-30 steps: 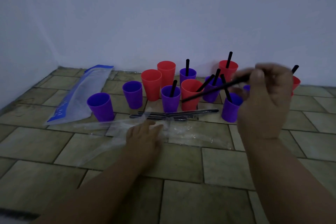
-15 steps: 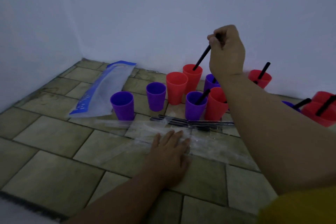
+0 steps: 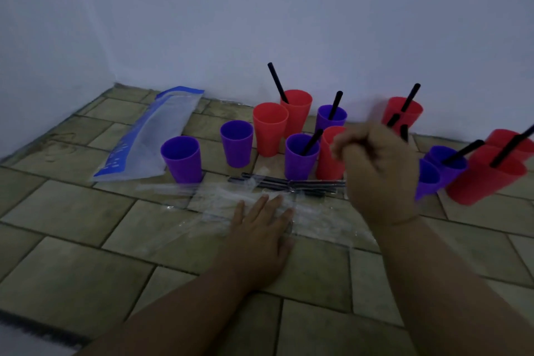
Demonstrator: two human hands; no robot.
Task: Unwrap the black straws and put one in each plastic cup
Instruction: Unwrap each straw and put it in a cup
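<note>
Presses the left hand (image 3: 260,228) flat, fingers straight, on clear wrappers (image 3: 213,196), hovers the blurred, loosely curled right hand (image 3: 378,170), grip impossible to tell, over wrapped black straws (image 3: 271,180) lying on the tiled floor (image 3: 72,254) just before the plastic cups (image 3: 182,159).

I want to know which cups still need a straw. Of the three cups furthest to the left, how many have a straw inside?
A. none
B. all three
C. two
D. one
A: the leftmost purple cup, the second purple cup and the red cup beside it all show an empty inside, with no straw standing in them.
</note>
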